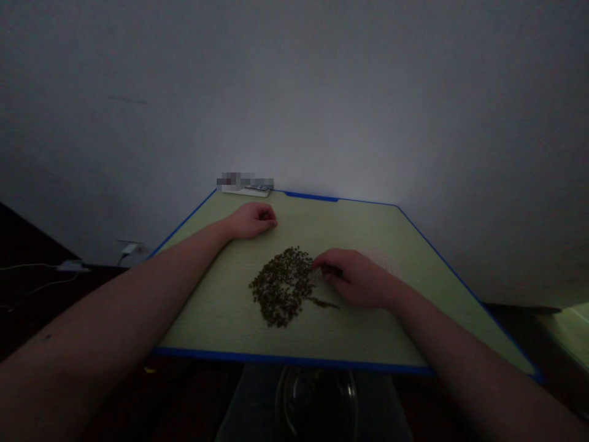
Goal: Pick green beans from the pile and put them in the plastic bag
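Observation:
A heap of small dark green beans (283,285) lies spread on the pale green table (368,233). My right hand (356,276) rests at the heap's right edge, fingers curled and pinched together against the beans; what they pinch is too small to make out. A short trail of beans (324,302) runs under that hand. My left hand (252,220) lies farther back on the table, apart from the heap, curled into a loose fist; I cannot see whether anything is inside it.
The table has a blue rim (294,361) along its front. A white flat device (246,187) sits at the far edge against the wall. A round glass bowl (317,402) is below the front edge. Cables lie on the dark floor (69,267) at left.

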Tool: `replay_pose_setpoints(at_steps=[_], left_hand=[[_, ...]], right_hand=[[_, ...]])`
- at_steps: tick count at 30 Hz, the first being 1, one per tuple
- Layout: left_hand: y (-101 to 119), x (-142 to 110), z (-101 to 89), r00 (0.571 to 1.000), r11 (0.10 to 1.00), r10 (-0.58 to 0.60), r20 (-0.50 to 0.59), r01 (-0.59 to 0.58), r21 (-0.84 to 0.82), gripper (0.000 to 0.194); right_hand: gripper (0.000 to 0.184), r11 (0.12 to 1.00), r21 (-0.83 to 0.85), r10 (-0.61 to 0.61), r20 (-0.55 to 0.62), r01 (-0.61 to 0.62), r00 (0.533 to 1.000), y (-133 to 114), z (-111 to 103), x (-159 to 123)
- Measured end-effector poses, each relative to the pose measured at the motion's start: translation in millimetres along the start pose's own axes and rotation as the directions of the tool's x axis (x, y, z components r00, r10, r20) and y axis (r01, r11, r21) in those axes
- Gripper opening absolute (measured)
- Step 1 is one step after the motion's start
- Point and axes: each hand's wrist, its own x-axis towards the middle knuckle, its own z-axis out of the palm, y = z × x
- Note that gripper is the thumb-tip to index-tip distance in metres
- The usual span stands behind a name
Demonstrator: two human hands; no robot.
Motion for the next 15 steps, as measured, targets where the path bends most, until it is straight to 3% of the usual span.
replay_pose_setpoints(at_steps=[4, 9, 15], left_hand=[[-1.7, 0.3, 0.8, 1.000, 1.000, -0.005, 0.002, 0.005, -0.014, 0.025], [-1.2, -0.4, 1.5, 1.000, 0.999, -0.008, 0.003, 0.008, -0.042, 0.025], [-0.2, -0.2, 1.3, 1.000, 0.999, -0.019, 0.003, 0.020, -0.047, 0.025]], right_hand=[[0.034, 1.000, 0.017, 0.011, 0.035, -0.011, 0.999, -1.2, -3.8, -5.0], [0.032, 0.994, -0.023, 0.112, 0.053, -0.111, 0.992, 3.2, -7.5, -12.5], [0.031, 0.992, 0.021, 0.119, 0.105, -0.122, 0.987, -1.9, -6.2, -14.0]])
